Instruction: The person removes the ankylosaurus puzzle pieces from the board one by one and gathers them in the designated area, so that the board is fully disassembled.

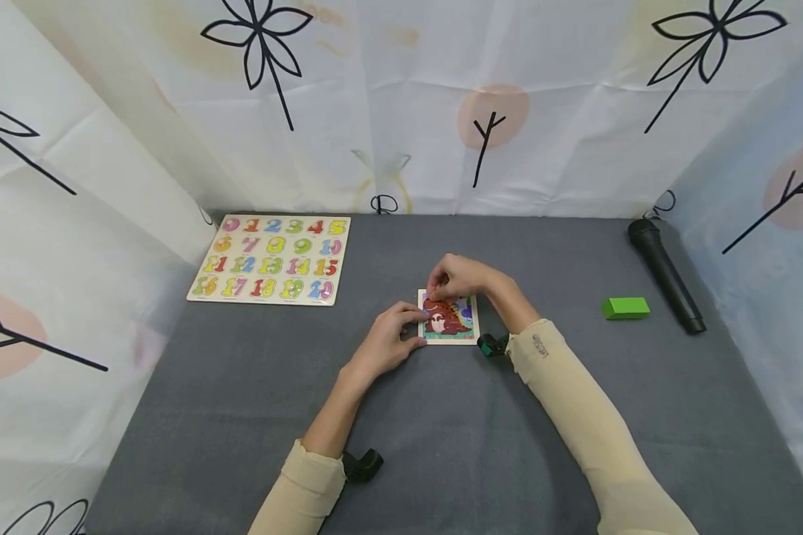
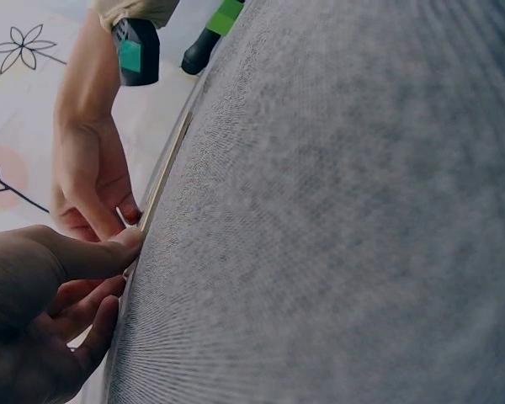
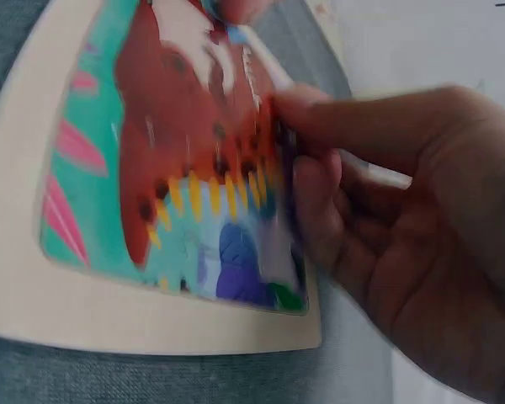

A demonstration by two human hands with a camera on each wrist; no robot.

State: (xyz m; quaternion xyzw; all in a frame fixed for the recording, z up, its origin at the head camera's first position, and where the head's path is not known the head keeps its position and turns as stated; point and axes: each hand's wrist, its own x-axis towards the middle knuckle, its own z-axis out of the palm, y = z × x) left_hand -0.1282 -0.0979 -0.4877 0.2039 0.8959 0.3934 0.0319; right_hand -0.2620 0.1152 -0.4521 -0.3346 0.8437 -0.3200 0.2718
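Observation:
A small dinosaur picture puzzle (image 1: 453,321) with a pale wooden frame lies flat on the grey cloth, in front of both hands. My left hand (image 1: 387,338) grips its left side, thumb near the lower left corner and fingers further up. Over the puzzle's upper edge, my right hand (image 1: 460,276) has thumb and index finger pinched together. In the right wrist view these fingertips pinch a blurred puzzle piece (image 3: 265,139) at the picture's edge, beside the dinosaur's orange back. The piece's outline is hard to make out. The left wrist view shows the puzzle edge-on (image 2: 170,168).
A wooden number board (image 1: 271,260) lies at the back left. To the right are a green block (image 1: 626,308) and a black microphone (image 1: 666,275). Printed white curtains (image 1: 408,96) surround the grey-covered table (image 1: 428,438) at the back and sides.

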